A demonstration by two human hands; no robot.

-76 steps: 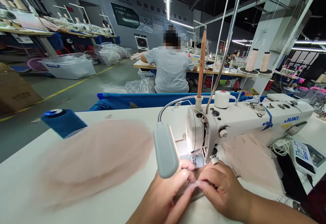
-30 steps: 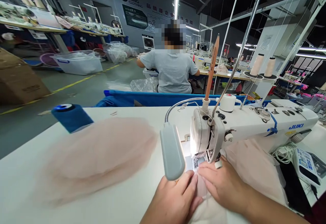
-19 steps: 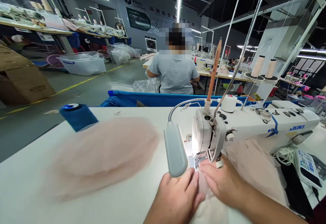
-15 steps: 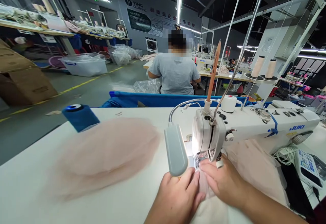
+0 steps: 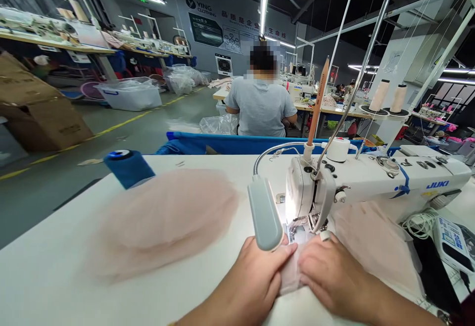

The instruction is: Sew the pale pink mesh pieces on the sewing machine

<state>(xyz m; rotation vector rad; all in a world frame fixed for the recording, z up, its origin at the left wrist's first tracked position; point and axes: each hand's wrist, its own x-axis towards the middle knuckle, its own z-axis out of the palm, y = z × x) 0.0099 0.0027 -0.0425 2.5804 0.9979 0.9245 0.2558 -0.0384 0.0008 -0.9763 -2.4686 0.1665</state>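
A pale pink sheer fabric (image 5: 290,272) lies at the needle area of a white sewing machine (image 5: 365,180). My left hand (image 5: 256,269) pinches its left edge, thumb on top and the fingers partly hidden behind a grey lamp head (image 5: 264,214). On the other side my right hand (image 5: 330,269) grips the fabric with curled fingers, just in front of the presser foot (image 5: 297,231). More of the sheer cloth (image 5: 374,247) spreads under the machine arm to the right.
A pile of pink sheer fabric (image 5: 166,217) lies on the left of the white table (image 5: 48,276), with a blue thread cone (image 5: 129,168) behind it. A pencil (image 5: 318,103) stands upright on the machine head. A control box (image 5: 451,242) sits right. A person (image 5: 261,101) sits ahead.
Both hands have shifted slightly at the fabric. My right hand has drawn back from the presser foot, its fingers now more curled. The camera view has moved a little left.
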